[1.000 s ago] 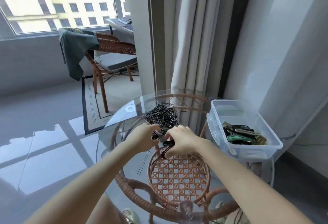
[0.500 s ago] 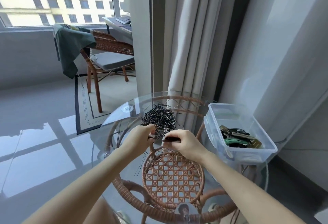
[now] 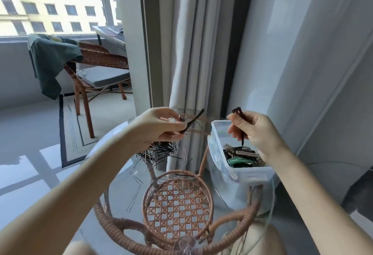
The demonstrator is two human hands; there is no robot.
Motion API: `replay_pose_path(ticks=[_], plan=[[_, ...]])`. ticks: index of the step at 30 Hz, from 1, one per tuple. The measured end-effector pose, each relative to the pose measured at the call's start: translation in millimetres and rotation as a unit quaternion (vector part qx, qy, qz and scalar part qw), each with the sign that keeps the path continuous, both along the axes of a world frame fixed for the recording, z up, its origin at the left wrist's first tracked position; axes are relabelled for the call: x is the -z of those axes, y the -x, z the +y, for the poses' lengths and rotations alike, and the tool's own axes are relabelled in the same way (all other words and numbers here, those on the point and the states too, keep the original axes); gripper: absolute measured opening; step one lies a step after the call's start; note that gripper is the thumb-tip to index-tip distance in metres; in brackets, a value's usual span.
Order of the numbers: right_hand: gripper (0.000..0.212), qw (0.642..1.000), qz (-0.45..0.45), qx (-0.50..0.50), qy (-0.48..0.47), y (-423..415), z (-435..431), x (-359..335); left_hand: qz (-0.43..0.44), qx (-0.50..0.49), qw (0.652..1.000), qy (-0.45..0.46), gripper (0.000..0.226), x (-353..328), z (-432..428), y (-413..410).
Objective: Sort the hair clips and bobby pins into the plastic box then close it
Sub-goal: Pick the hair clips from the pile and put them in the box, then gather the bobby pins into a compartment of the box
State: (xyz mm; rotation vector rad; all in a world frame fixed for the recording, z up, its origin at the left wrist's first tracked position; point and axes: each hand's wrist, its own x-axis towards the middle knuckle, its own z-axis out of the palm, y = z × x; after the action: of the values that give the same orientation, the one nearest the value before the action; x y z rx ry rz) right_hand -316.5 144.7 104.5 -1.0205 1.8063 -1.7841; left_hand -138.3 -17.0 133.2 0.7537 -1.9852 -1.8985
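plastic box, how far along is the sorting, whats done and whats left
Done: some hair clips lie in the open plastic box. In hand: the right hand holds a dark clip over it; the left hand pinches a thin dark pin. Left: the bobby pin pile and loose pins on the glass table, then closing.

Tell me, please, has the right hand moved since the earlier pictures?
Yes. The right hand, pinching a dark hair clip, has gone rightward from the bobby pin pile and is now over the plastic box.
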Motion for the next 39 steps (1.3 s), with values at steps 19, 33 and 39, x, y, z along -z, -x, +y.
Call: replay_pose_path(ticks=[19,33,39], plan=[[0.031,0.927,0.294,0.138,-0.187,2,-9,-3,-0.107,0.021,0.931,0.348,0.020,39,-17,84],[0.060,0.900,0.235,0.119,-0.346,-7,-208,137,-0.243,-0.026,0.897,0.368,0.056,157,-178,33],[0.048,0.921,0.223,-0.078,-0.309,-18,-247,126,-0.214,-0.009,0.935,0.282,0.049,156,-183,71]])
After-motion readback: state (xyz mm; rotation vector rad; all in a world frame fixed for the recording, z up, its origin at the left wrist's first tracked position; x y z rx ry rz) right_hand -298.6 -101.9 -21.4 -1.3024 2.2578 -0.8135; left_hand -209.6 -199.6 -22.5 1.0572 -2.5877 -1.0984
